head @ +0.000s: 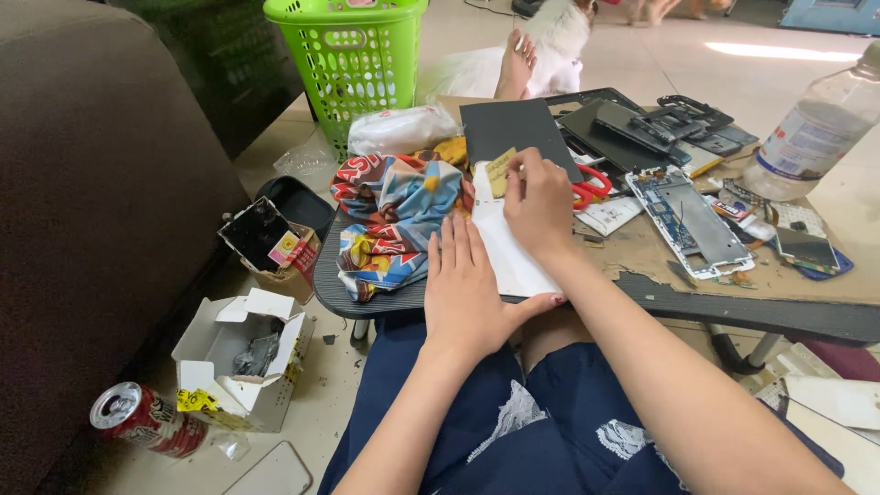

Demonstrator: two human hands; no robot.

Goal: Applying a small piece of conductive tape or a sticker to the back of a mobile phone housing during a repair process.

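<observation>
Left hand: the left hand lies flat, palm down, on the near end of a white rectangular panel; its fingers are straight and close together, gripping nothing, the thumb spread along the desk edge.
Right hand: the right hand is curled over the far end of the same panel, its fingers pinched narrow on a small yellowish strip at the panel's top.
White panel: it rests on the low, worn brown desk, near its front edge and just in front of the person's lap, running away from the person.
Dark sheet: a flat dark grey rectangular sheet lies just beyond the strip, partly under the right hand.
Cloth: a crumpled, brightly printed red, blue and yellow cloth sits just left of the panel, touching the left hand's side of the desk.
Scissors: red-handled scissors peek out just right of the right hand.
Phone parts: an opened white phone frame and a heap of black panels lie further right.
Bottle: a clear plastic bottle stands tilted at the far right.
Floor: a green plastic laundry basket stands beyond the desk; an open white cardboard box and a red drink can lie to the left, by the brown sofa.
</observation>
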